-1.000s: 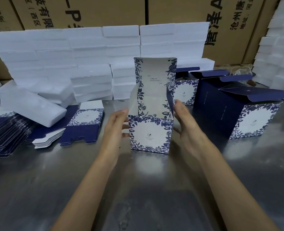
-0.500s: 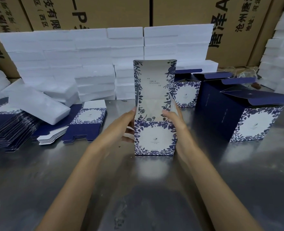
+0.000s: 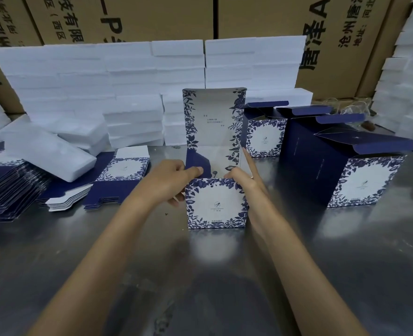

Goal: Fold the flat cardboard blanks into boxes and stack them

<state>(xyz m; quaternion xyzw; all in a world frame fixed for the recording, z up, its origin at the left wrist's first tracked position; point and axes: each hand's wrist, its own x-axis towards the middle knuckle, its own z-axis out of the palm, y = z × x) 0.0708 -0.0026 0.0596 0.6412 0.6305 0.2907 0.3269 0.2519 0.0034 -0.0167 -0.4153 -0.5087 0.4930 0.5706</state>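
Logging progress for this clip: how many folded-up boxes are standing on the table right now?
4: the box in hand at centre, a small box behind it to the right, a tall dark box further right, and a large box at far right. Others may be hidden behind these.

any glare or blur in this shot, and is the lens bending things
Head view: soft glare patches on the shiny metal table, brightest below the blue-and-white floral cardboard box; forearms blur toward the bottom edge; wide-angle bending tilts the white foam slab stacks at the right edge.

Both forearms are bare to each hand (image 3: 169, 183); no sleeves show.
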